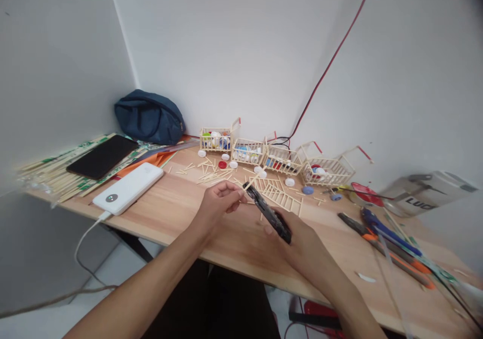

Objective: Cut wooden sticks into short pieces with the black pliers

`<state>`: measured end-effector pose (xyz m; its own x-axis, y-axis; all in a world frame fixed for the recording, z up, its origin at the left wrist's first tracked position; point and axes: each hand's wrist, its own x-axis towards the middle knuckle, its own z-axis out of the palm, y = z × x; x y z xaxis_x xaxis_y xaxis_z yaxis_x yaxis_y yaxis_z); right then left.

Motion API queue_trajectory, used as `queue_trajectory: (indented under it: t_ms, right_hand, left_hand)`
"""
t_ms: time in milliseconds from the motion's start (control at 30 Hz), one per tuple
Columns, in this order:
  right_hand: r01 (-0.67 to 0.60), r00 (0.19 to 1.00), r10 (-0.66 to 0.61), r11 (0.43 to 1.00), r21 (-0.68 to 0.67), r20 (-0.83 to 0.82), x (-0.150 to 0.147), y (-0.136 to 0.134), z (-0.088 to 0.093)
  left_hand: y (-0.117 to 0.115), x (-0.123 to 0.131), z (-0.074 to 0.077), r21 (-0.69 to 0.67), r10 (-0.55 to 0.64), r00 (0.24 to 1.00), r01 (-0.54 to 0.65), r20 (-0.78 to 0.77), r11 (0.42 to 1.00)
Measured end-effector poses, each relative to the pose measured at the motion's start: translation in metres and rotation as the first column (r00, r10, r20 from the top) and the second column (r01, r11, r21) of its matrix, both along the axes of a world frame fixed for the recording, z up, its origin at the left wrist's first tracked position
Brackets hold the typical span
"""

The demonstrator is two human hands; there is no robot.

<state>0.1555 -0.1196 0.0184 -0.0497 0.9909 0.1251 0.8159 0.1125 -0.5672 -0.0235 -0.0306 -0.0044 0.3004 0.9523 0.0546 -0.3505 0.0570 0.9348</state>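
A thin wooden stick point(253, 179) is pinched in the fingertips of my left hand point(222, 200), pointing up to the right. My right hand point(296, 233) is closed around a long black hand tool point(266, 209); its exact kind is not clear. The tool's far end meets or overlaps the stick near my left fingertips; whether they touch I cannot tell. Just beyond my hands lie flat stick lattices point(281, 198) and loose cut stick pieces point(211, 173). Behind these stand several miniature stick shopping carts point(329, 170) with bottle-cap wheels, some carrying coloured caps.
At left are a white power bank point(128, 188) with a cable, a black phone point(101, 156), bundled sticks point(56, 179) and a blue pouch point(149, 117). On the right lie orange-handled pliers point(400, 263), a blue-handled tool point(388, 232) and a tipped clear container point(426, 193).
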Motion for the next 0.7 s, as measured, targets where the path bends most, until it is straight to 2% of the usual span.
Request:
queue_trajectory:
  t_ms: [300,500,700]
  right_hand:
    - [0.08,0.99,-0.089,0.993,0.084,0.113,-0.008,0.002,-0.012]
    - [0.069,0.992,-0.08,0.991,0.116,0.094,-0.011,0.002,-0.016]
    - [0.08,0.994,-0.087,0.991,0.109,0.065,-0.013,0.0,-0.016]
  left_hand:
    - [-0.005,0.0,0.0,-0.012,0.021,0.999,-0.022,-0.031,1.0]
    - [-0.008,0.002,0.002,-0.002,0.017,1.0,-0.017,-0.021,1.0]
    - [-0.01,0.002,0.006,0.034,0.06,0.993,-0.057,-0.097,0.998]
